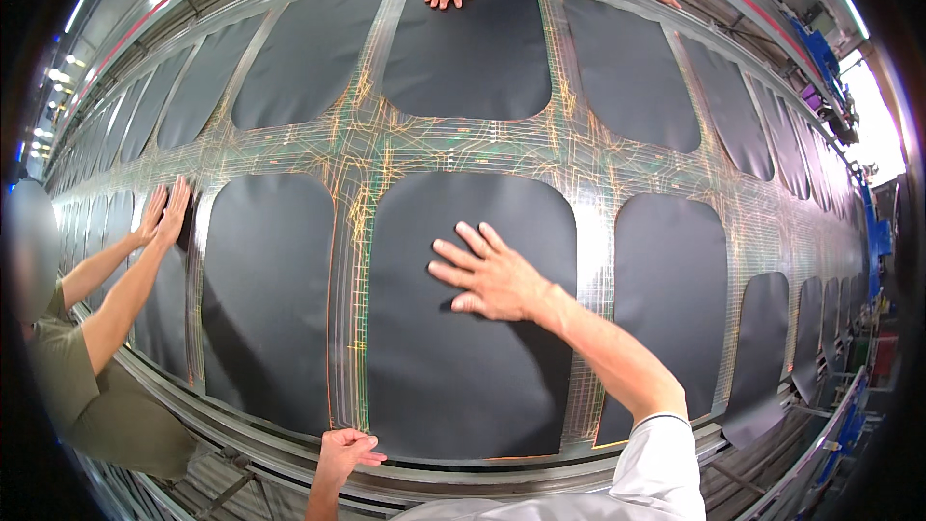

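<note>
The black sheet (463, 362) lies flat on the line-patterned table (463, 147), upper corners rounded, straight lower edge along the near side.

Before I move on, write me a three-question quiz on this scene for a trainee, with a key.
1. Which of the camera wearer's hands is spread over the large matte-black sheet with rounded far corners?

2. True or false: the wearer's other hand is by that sheet's far-right corner.

3. What marks the long grey-green band just beyond that sheet? A) red dots; B) thin green and orange lines; C) wide blue stripes.

Key: 1. The right hand. 2. False: the left hand is by its near-left corner. 3. B.
</note>
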`<state>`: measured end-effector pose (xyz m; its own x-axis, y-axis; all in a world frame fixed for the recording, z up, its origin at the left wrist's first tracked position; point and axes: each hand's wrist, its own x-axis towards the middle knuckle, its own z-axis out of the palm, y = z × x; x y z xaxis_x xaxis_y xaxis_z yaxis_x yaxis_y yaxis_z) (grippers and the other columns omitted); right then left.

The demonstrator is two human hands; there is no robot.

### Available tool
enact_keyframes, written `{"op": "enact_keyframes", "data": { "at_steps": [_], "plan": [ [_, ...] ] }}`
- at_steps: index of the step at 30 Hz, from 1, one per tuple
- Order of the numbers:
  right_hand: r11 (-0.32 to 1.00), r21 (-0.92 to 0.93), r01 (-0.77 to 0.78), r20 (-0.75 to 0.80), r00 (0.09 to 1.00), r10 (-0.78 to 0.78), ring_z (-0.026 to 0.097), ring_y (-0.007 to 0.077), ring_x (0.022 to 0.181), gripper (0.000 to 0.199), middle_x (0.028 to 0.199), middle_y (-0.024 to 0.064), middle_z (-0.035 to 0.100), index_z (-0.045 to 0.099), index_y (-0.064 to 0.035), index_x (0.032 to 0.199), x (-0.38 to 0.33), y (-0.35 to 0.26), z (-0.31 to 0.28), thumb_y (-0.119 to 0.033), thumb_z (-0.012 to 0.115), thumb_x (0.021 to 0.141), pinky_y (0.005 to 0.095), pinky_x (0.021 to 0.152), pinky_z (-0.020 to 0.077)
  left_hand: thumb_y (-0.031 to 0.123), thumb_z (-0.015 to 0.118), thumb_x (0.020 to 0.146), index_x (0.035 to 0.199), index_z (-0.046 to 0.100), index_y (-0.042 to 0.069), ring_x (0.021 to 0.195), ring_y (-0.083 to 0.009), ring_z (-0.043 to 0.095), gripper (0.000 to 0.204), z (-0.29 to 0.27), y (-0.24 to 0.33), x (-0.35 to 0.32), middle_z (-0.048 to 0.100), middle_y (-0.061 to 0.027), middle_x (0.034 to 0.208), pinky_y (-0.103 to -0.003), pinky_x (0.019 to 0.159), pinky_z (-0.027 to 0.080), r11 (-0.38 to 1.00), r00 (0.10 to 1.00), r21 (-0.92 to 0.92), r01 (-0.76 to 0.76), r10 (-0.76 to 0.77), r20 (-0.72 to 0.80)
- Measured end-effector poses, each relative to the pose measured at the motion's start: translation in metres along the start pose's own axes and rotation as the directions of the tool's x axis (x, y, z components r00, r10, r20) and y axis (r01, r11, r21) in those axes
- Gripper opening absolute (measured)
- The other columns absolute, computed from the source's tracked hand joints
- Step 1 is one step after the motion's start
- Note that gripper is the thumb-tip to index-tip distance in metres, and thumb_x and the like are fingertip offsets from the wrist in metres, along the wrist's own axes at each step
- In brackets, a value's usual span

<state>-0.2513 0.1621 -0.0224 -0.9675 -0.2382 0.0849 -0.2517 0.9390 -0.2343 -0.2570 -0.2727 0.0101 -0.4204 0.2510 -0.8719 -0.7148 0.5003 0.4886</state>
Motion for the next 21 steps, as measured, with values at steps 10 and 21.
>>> {"op": "enact_keyframes", "data": {
  "at_steps": [10,21],
  "plan": [
    [0.841,-0.084,-0.534,-0.251,0.828,0.501,0.02,0.0386,0.147,0.055,0.158,0.007,0.033,0.045,-0.0176,0.147,-0.018,0.071,-0.004,-0.047,0.043,0.101,0.0571,0.119,0.0146,0.005,0.071,0.087,0.085,0.066,-0.011,0.069,-0.0305,0.073,0.017,0.0,-0.001,0.0,0.067,-0.0132,0.073,-0.034,0.061,0.064,0.999,1.0,-0.042,0.001,0.0,0.006],
    [0.989,0.015,-0.147,-0.149,0.978,0.147,0.024,0.0354,0.146,0.058,0.155,0.0024,0.039,0.046,-0.0177,0.146,0.046,-0.015,0.02,-0.049,0.047,0.098,0.0559,0.118,0.0179,0.006,0.071,0.088,0.086,0.067,-0.011,0.07,-0.0304,0.073,0.017,-0.001,0.003,-0.004,0.067,-0.0131,0.074,-0.034,0.062,0.064,0.999,1.0,-0.041,0.003,-0.003,0.008]
  ]
}}
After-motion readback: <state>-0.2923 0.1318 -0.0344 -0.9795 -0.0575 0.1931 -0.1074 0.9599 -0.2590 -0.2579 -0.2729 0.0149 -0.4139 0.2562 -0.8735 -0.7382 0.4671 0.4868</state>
